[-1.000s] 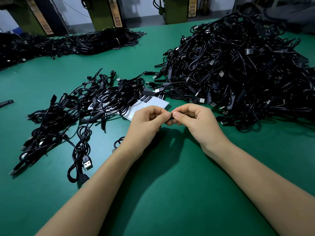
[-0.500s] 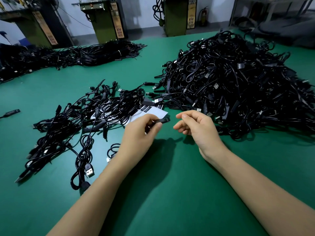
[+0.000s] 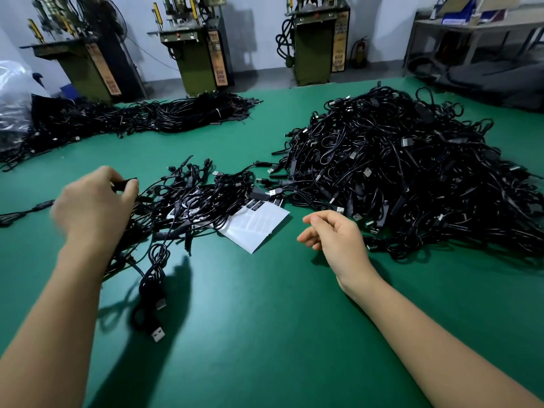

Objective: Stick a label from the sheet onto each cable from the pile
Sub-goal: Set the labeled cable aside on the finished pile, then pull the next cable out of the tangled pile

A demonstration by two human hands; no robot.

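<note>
Left hand (image 3: 91, 206) pinches a black cable (image 3: 125, 184) by its slim inline block, held over the left edge of the small pile (image 3: 188, 201) of loose black cables; half a second ago that hand was at the centre of the table, close to the right hand. Right hand (image 3: 332, 235) hangs empty, fingers loosely curled, just near of the big pile (image 3: 412, 178), a glossy tangle of thin cords dotted with silver USB plugs. The label sheet (image 3: 259, 223), white and flat, lies between the piles, partly under cables; its few remaining black labels carry white print too small to read. Green matte table (image 3: 265, 334). Far off stand three olive machines (image 3: 315, 45) with orange signs, their lettering illegible.
</note>
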